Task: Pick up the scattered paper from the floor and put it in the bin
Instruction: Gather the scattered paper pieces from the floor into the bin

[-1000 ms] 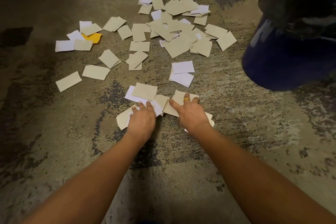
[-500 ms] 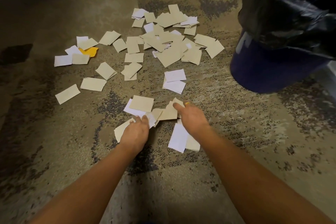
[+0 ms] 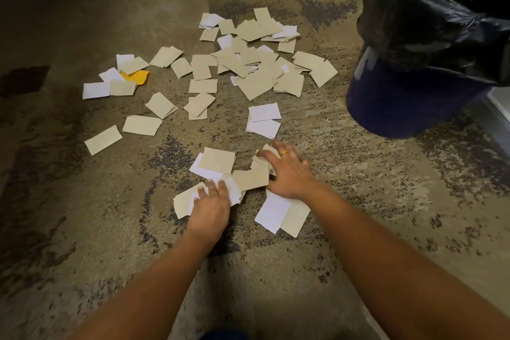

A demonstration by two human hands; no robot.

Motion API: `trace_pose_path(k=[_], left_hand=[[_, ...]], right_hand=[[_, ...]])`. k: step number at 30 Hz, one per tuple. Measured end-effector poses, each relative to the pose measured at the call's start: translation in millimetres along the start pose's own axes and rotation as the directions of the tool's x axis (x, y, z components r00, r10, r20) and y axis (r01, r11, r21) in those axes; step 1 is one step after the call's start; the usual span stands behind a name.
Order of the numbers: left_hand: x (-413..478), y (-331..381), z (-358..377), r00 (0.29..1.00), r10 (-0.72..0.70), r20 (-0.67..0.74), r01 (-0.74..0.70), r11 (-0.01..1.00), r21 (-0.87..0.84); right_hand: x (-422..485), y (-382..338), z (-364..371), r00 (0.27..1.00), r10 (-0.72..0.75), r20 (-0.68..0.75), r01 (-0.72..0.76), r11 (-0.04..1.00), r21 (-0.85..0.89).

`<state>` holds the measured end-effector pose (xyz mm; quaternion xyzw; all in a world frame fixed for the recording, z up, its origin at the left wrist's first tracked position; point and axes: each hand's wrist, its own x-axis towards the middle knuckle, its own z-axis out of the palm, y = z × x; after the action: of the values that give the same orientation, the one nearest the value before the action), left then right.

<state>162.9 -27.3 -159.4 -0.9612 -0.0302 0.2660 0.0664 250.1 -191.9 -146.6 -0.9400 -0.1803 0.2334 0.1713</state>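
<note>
Rectangular paper slips (image 3: pixel 248 69) lie flat across the carpet (image 3: pixel 82 201), their long axes pointing every way; the nearest cluster (image 3: pixel 249 178) sits under both hands. The left hand (image 3: pixel 211 210) presses on it with fingers close together, the right hand (image 3: pixel 288 174) with fingers spread. The bin (image 3: pixel 400 102) stands far right, its pale mark unreadable

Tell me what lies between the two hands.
In the head view, overlapping tan paper rectangles lie on the patterned carpet between the left hand and the right hand.
</note>
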Motion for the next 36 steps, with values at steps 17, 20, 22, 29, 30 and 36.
trace_pose_path(k=[17,20,22,29,30,36], left_hand=[[-2,2,13,0.998,0.015,-0.066,-0.008,0.995,0.103],[-4,1,14,0.998,0.032,-0.058,-0.025,0.992,0.122],[-6,0,14,0.998,0.037,-0.048,-0.031,0.991,0.129],[-16,0,11,0.998,0.069,-0.002,-0.068,0.989,0.133],[-18,0,10,0.997,0.073,0.005,-0.073,0.989,0.130],[-31,-3,-1,0.995,0.089,0.046,-0.093,0.993,0.070]], right_hand=[[-16,-1,14,0.945,0.002,0.327,0.121,0.927,-0.354],[-28,3,19,0.957,-0.010,0.288,0.108,0.939,-0.326],[-35,4,20,0.965,-0.027,0.262,0.110,0.945,-0.307],[-50,-1,28,0.993,-0.043,0.114,0.079,0.939,-0.335],[-52,-2,29,0.995,-0.030,0.099,0.060,0.945,-0.321],[-63,-15,23,0.991,0.112,0.073,-0.089,0.962,-0.259]])
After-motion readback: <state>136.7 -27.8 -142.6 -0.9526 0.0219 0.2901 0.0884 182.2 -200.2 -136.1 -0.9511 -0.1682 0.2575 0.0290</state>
